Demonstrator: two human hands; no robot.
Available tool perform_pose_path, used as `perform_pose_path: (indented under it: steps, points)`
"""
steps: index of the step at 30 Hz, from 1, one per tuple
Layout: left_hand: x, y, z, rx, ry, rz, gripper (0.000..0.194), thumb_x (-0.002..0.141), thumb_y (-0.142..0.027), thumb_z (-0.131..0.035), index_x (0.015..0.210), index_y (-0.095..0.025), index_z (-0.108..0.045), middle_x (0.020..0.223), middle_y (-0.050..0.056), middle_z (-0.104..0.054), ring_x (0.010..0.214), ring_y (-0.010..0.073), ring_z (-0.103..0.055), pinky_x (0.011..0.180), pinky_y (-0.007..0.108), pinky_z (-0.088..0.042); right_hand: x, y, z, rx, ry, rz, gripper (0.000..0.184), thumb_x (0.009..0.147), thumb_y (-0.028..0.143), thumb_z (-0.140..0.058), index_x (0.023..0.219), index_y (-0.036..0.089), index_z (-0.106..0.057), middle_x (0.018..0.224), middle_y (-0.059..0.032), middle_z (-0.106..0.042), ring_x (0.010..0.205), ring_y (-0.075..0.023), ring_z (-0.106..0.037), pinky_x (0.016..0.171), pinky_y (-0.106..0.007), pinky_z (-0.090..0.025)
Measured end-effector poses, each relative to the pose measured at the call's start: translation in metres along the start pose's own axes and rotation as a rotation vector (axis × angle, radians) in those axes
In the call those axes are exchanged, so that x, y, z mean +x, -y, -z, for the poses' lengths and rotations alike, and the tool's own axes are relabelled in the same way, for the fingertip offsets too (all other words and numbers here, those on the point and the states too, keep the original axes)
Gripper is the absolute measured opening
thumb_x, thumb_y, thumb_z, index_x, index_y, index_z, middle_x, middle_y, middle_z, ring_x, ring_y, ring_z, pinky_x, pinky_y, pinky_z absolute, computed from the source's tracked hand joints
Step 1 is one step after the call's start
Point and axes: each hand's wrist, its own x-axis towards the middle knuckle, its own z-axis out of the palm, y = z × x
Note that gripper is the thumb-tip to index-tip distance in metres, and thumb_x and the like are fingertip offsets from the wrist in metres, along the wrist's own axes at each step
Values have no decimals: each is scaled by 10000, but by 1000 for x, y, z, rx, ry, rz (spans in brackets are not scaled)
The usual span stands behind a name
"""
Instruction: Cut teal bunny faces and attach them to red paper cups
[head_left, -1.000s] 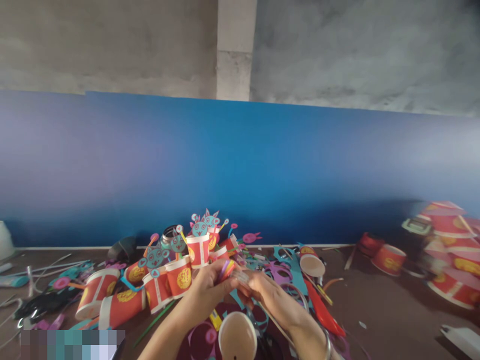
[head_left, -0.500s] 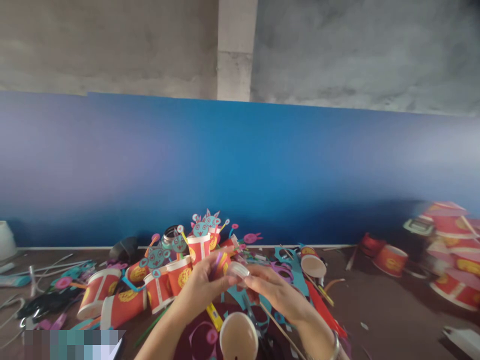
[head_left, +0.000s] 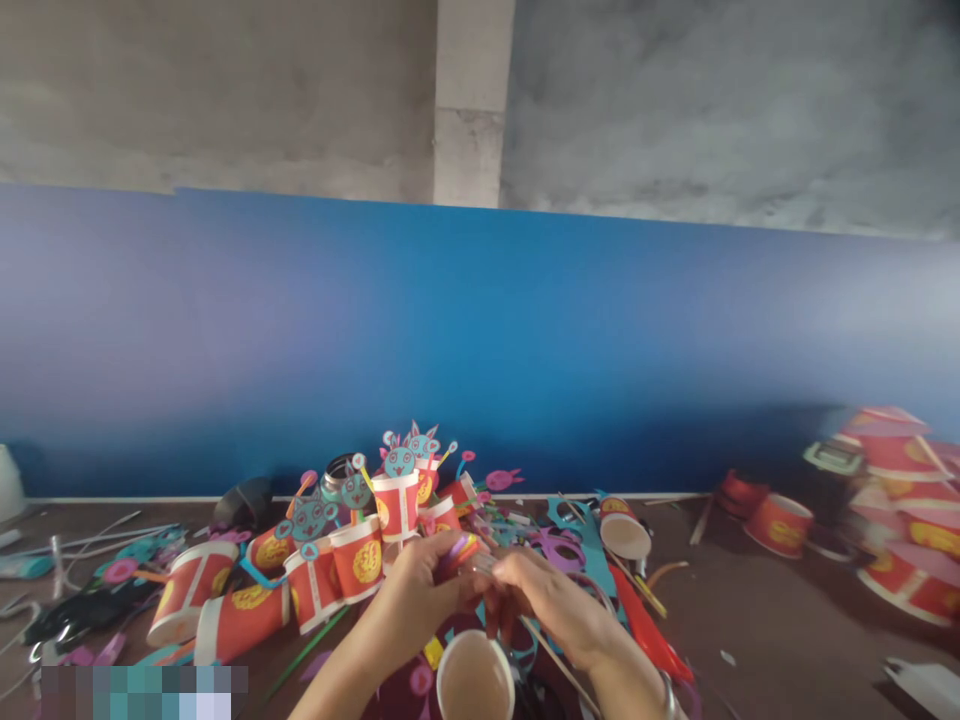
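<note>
My left hand (head_left: 416, 600) and my right hand (head_left: 536, 598) meet at the bottom middle, fingers curled round a small red paper cup piece with coloured strips (head_left: 461, 553) held between them. Both hands pinch it just in front of a cluster of red paper cups with teal rabbit-face cutouts (head_left: 375, 520). An open paper cup (head_left: 475, 675) stands directly below the hands, mouth toward me. A thin wooden stick (head_left: 559, 670) runs under my right wrist.
Red cups lie tipped at the left (head_left: 195, 600), and one lies on its side to the right (head_left: 624, 530). More red cups pile at the far right (head_left: 892, 500). Paper scraps and strips litter the brown floor (head_left: 780, 620). A blue wall band (head_left: 480, 340) stands behind.
The hands lifted slightly with the piece turned up half a second ago, and have now come back down and closed tighter together round it.
</note>
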Motion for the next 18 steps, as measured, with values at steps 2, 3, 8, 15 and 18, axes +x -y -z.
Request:
perform_pose_path:
  steps: [2, 3, 8, 15, 18]
  points:
    - [1, 1, 0, -40, 34, 4, 280, 760, -430, -654, 755, -154, -610, 631, 20, -615, 551, 136, -559, 592, 270, -458, -1, 2, -1, -20, -14, 2, 259, 746, 289, -415, 572, 163, -561, 518, -4, -574, 447, -114, -538, 444, -221, -393]
    - [1, 2, 1, -37, 26, 9, 284, 752, -432, -661, 750, -152, -612, 631, 22, -616, 556, 138, -561, 587, 265, -456, -2, 4, -2, -16, 1, 17, 262, 747, 285, -407, 576, 163, -564, 521, -9, -581, 447, -114, -534, 447, -224, -393]
    - [1, -4, 7, -23, -64, 26, 285, 740, -411, -685, 781, -133, -635, 647, 29, -622, 585, 133, -569, 550, 221, -419, -10, 17, -2, 41, 103, 117, 243, 798, 227, -388, 737, 175, -618, 730, -45, -655, 524, -120, -558, 511, -244, -420]
    - [0, -16, 6, -141, -129, 70, 324, 693, -453, -714, 768, -148, -635, 605, -19, -577, 470, 57, -430, 508, 183, -361, -7, 14, 6, -134, 47, 131, 313, 864, 463, -486, 776, 174, -569, 603, -8, -607, 414, -82, -477, 405, -207, -320]
    - [-1, -14, 9, -99, -140, 171, 351, 682, -482, -710, 745, -151, -612, 463, -87, -397, 393, 30, -232, 400, 175, -199, -1, 9, 9, -189, -34, 115, 401, 823, 565, -515, 727, 175, -522, 481, 46, -515, 346, -50, -372, 350, -182, -236]
